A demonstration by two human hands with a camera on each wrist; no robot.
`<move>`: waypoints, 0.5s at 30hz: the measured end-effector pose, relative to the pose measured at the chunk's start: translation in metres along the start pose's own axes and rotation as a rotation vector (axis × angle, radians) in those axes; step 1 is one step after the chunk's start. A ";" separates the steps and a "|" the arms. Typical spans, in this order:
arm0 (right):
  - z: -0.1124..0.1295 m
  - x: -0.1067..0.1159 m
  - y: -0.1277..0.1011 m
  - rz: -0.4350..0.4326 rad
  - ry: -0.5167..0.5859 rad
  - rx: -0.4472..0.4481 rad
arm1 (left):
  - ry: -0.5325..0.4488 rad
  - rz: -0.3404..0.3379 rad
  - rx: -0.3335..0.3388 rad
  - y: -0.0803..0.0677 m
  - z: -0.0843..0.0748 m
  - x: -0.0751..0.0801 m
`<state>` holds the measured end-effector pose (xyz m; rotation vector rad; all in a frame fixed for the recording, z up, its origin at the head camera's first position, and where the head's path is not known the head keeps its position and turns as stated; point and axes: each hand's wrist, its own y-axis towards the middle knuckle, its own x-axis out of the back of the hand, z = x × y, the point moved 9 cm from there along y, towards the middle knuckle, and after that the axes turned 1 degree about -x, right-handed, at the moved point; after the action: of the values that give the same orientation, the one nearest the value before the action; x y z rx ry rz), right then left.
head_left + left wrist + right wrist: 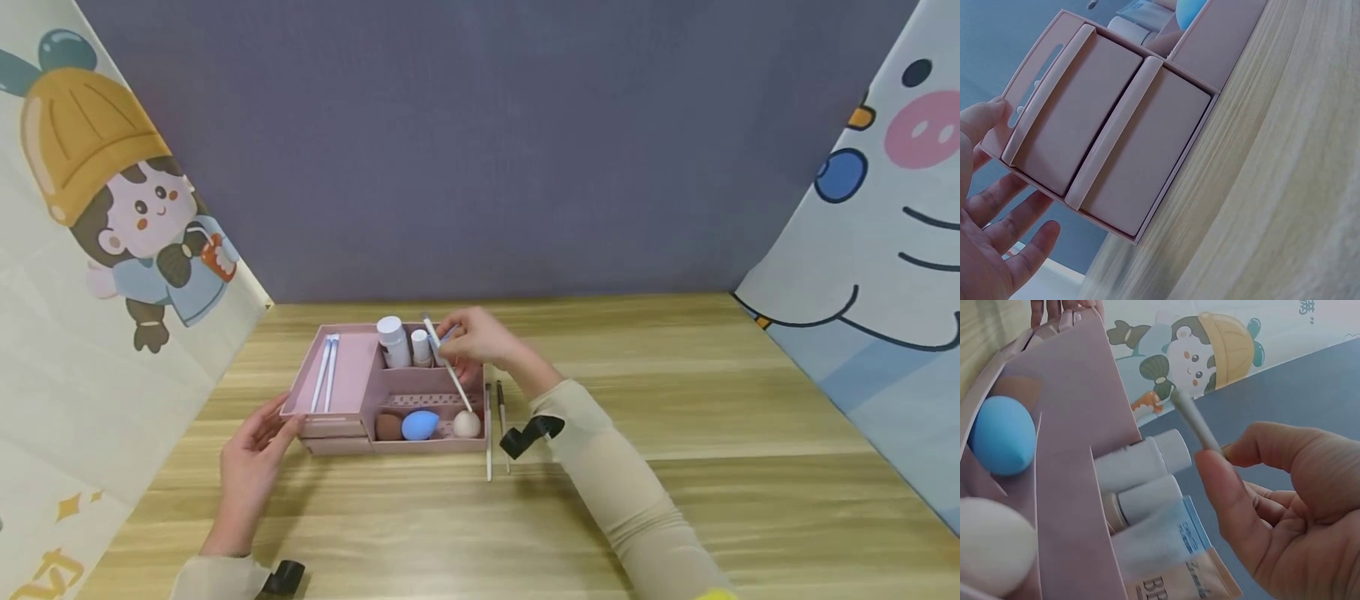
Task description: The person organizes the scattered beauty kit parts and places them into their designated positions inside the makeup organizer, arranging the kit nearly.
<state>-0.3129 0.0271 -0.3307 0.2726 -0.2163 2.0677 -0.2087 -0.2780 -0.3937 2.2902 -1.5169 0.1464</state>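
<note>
A pink cosmetics organizer (352, 423) with drawers stands on the table. My left hand (251, 462) grips its front left corner, thumb on the top rim and fingers along the side. Above the right compartments, my right hand (476, 340) pinches a thin white makeup brush (454, 377), which slants down toward the front. Below it sit a cream makeup sponge (467, 424), a blue makeup sponge (420, 425) and a brown one (388, 427). White bottles (1147, 459) and squeeze tubes (1166, 540) stand in the rear compartment, near my right hand.
Two white brushes (325, 372) lie in the organizer's upper left tray. Two more slim brushes (489, 433) lie on the wooden table (675, 400) along the organizer's right side. A dark grey panel (495, 150) rises behind, with cartoon-printed panels at both sides.
</note>
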 end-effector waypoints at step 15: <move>0.016 -0.031 0.016 0.045 0.027 0.009 | -0.025 -0.009 0.014 0.000 0.002 0.002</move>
<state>-0.3100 -0.0106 -0.3250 0.2476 -0.1983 2.1159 -0.2084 -0.2809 -0.3951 2.3174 -1.5227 0.1270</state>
